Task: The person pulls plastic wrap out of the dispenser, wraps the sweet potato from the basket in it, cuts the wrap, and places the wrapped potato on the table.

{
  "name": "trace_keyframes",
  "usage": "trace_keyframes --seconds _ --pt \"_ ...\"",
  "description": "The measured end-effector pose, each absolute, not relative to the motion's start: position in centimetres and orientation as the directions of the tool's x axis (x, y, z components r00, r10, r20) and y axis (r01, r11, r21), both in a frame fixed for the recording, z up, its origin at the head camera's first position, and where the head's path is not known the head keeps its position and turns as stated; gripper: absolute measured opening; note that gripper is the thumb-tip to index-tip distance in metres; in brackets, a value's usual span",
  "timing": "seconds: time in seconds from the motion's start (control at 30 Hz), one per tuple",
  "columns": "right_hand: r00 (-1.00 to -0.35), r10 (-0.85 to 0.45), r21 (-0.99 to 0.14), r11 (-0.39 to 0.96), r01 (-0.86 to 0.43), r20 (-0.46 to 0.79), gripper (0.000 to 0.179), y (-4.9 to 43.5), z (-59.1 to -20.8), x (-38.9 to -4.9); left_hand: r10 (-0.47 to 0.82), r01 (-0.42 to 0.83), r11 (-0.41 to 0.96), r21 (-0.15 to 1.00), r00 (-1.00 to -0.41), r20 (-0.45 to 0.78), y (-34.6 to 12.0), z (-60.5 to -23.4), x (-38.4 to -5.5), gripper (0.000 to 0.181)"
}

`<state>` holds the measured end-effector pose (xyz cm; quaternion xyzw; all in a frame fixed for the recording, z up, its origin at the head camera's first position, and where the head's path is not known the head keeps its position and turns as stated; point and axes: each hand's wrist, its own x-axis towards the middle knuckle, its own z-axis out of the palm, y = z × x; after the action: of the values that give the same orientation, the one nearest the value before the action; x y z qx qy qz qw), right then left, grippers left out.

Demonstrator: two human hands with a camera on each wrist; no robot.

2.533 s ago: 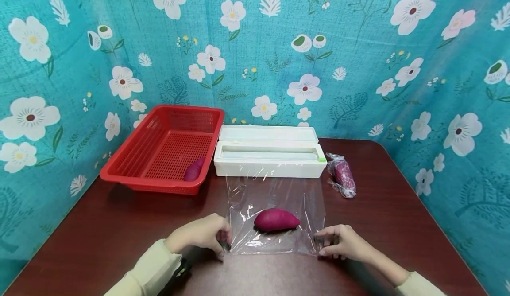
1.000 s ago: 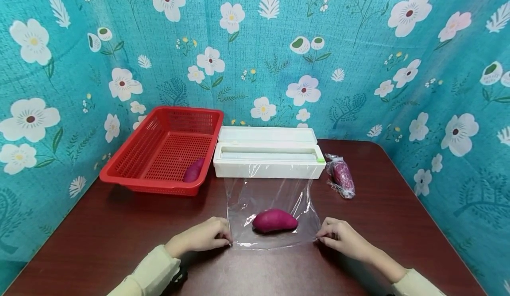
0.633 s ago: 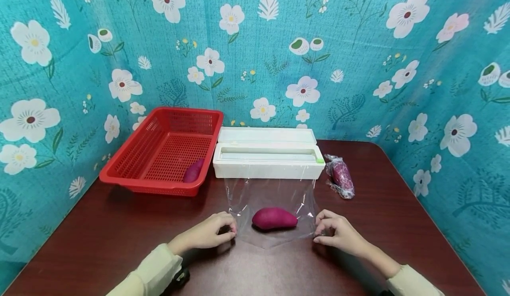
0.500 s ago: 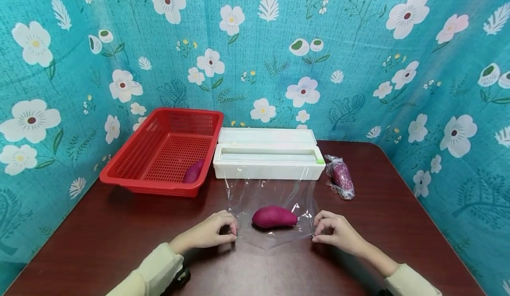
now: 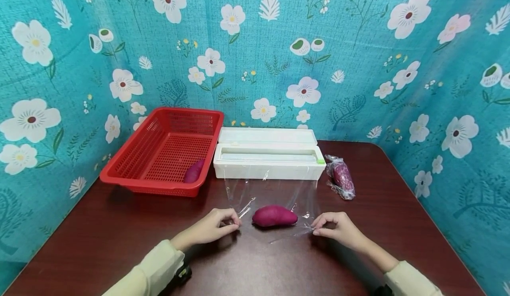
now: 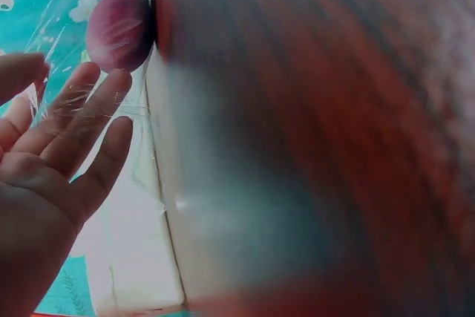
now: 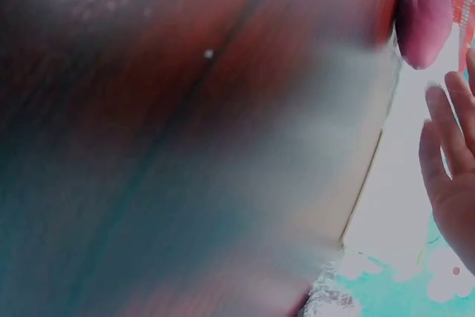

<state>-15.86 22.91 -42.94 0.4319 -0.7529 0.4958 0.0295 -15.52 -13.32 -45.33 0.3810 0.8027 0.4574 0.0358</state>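
Note:
A purple sweet potato lies on a sheet of clear cling film that runs forward from the white dispenser box. At the sheet's near left corner, my left hand pinches the film between thumb and fingers; in the left wrist view the film stretches in creases across the fingers. My right hand pinches the near right corner, where the film gathers to a point. Both hands are beside the sweet potato, apart from it. The film's near edge is lifted and wrinkled in front of it.
A red plastic basket stands at the left with one sweet potato inside. To the right of the box lies a film-wrapped sweet potato. The box's lid stands open at the back, before a floral curtain.
Both hands have raised the film's near edge off the table and moved it back toward the sweet potato. The left hand has also shifted right. The sweet potato has hardly moved.

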Motion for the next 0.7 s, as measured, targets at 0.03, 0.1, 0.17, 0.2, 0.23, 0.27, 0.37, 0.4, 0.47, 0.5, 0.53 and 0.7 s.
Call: trace_keyframes --seconds 0.03,0.1,0.17,0.2,0.23,0.27,0.37,0.4,0.47,0.5,0.53,0.7 --pt "-0.633 -0.621 -0.739 0.125 -0.662 0.462 0.020 23.0 -43.0 -15.9 0.629 0.558 0.288 0.778 -0.723 0.285 -13.3 -45.3 -15.5 0.004" --pt "-0.657 -0.617 -0.773 0.122 -0.622 0.432 0.018 23.2 -43.1 -16.0 0.604 0.524 0.280 0.804 -0.747 0.276 -13.3 -45.3 -15.6 0.004" --pt "-0.677 -0.613 -0.791 0.135 -0.597 0.406 0.016 23.3 -43.2 -16.1 0.590 0.502 0.267 0.823 -0.760 0.272 -13.3 -45.0 -15.5 0.004" --pt "-0.685 -0.613 -0.799 0.140 -0.585 0.394 0.016 23.4 -43.2 -16.1 0.587 0.483 0.254 0.838 -0.766 0.264 -13.3 -44.7 -15.4 0.005" --pt "-0.691 -0.614 -0.807 0.144 -0.573 0.381 0.015 23.4 -43.2 -16.2 0.581 0.465 0.249 0.850 -0.773 0.253 -13.3 -44.4 -15.3 0.004" --pt "-0.699 -0.614 -0.816 0.148 -0.559 0.367 0.014 23.5 -43.2 -16.2 0.576 0.444 0.242 0.863 -0.782 0.241 -13.3 -44.1 -15.3 0.004" --pt "-0.705 -0.622 -0.831 0.151 -0.535 0.340 0.013 23.6 -43.2 -16.4 0.550 0.362 0.218 0.906 -0.813 0.193 -13.2 -43.1 -15.0 0.006" --pt "-0.706 -0.623 -0.830 0.157 -0.535 0.337 0.012 23.6 -43.2 -16.5 0.536 0.329 0.206 0.922 -0.826 0.174 -13.1 -42.9 -14.9 0.007" --pt "-0.704 -0.627 -0.825 0.168 -0.540 0.333 0.012 23.5 -43.3 -16.6 0.506 0.261 0.182 0.948 -0.851 0.137 -12.9 -42.7 -15.0 0.009" --pt "-0.702 -0.630 -0.824 0.170 -0.541 0.331 0.012 23.5 -43.3 -16.7 0.490 0.230 0.174 0.958 -0.863 0.119 -12.9 -42.6 -15.0 0.010" --pt "-0.704 -0.631 -0.823 0.176 -0.541 0.327 0.011 23.4 -43.3 -16.8 0.475 0.205 0.166 0.964 -0.874 0.104 -12.8 -42.6 -15.1 0.011" --pt "-0.727 -0.625 -0.853 0.181 -0.489 0.284 0.008 23.2 -43.1 -17.4 0.391 0.166 0.190 0.968 -0.917 0.080 -12.3 -42.4 -15.4 0.014"
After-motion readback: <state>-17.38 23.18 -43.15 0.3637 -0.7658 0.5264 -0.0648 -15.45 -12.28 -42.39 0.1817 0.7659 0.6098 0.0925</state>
